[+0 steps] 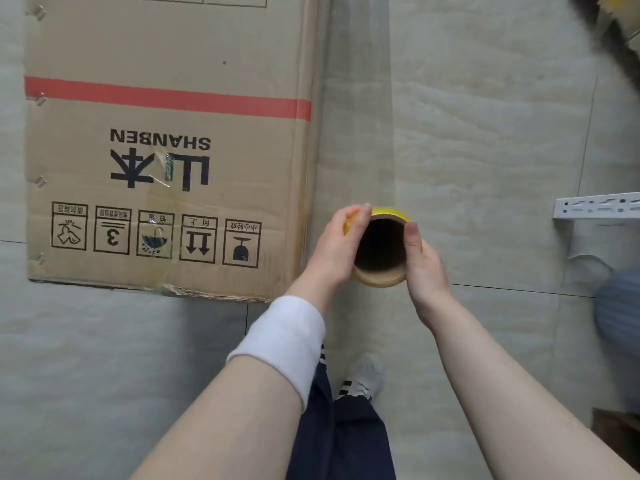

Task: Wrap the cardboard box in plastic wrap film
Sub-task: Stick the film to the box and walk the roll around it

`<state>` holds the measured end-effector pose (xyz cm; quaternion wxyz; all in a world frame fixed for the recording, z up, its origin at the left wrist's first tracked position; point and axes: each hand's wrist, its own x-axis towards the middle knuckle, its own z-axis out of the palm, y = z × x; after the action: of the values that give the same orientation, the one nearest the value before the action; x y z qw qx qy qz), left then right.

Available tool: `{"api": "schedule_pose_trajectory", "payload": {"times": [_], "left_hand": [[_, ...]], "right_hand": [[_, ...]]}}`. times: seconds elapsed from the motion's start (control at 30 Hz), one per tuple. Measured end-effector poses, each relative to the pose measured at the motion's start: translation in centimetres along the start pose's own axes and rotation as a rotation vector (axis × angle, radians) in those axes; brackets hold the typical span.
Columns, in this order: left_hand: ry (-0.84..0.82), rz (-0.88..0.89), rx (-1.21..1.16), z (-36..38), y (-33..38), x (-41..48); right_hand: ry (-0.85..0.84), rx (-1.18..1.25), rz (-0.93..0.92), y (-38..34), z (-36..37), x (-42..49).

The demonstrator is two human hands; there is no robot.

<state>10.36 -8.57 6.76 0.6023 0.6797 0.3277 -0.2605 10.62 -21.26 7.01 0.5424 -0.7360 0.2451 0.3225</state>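
Forearms first, since they're closest: both reach up from the bottom edge, the left one wearing a white wristband point(287, 341), with navy trousers point(346, 441) and a grey striped sneaker point(365, 375) between them. Far left is the cardboard box point(166, 133), big, its SHANBEN print and handling icons upside down from here. Its right edge sits just left of the left grip point(341, 247), which is curled round the left side of the roll of plastic wrap film point(379, 278), fingertips at the yellow far rim. The roll's held end-on, so you look straight down the hollow core. The right grip point(424, 268) holds the other side, thumb along the rim. Clear film point(356, 116) runs from the roll along the box's right side. Right of that it's open tiled floor point(485, 133) until a white slotted metal rail point(595, 204) at the frame edge.
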Motion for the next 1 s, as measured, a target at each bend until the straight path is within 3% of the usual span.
{"api": "schedule_pose_trajectory", "payload": {"times": [0.13,0.23,0.33,0.43,0.53,0.7,0.83,1.0], "left_hand": [[0.303,-0.084,-0.158,2.7,-3.4,-5.3],[0.401,-0.206,-0.332,4.4,-5.0,-8.2],[0.329,-0.235,-0.372,3.6,-7.0,-8.2],[0.117,-0.087,-0.218,1.2,-7.8,-6.8],[0.024,-0.013,-0.006,-0.3,-7.4,-5.2],[0.015,-0.059,0.001,-0.4,-6.1,-4.5],[0.082,-0.005,-0.039,-0.3,-6.3,-5.6],[0.158,0.078,-0.16,1.5,-10.3,-10.5]], "right_hand": [[-0.284,-0.254,-0.028,0.0,-1.9,-0.6],[-0.407,-0.466,-0.032,-0.1,-1.0,-0.7],[-0.412,-0.591,-0.041,-0.6,0.3,-0.8],[-0.366,-0.512,-0.042,0.5,-0.3,-0.6],[-0.328,-0.192,0.033,2.7,0.3,-1.4],[-0.052,0.297,0.134,7.0,3.1,-4.4],[0.055,0.109,0.097,6.2,2.7,-5.2],[-0.237,-0.191,-0.007,5.4,-0.3,-5.9]]}}
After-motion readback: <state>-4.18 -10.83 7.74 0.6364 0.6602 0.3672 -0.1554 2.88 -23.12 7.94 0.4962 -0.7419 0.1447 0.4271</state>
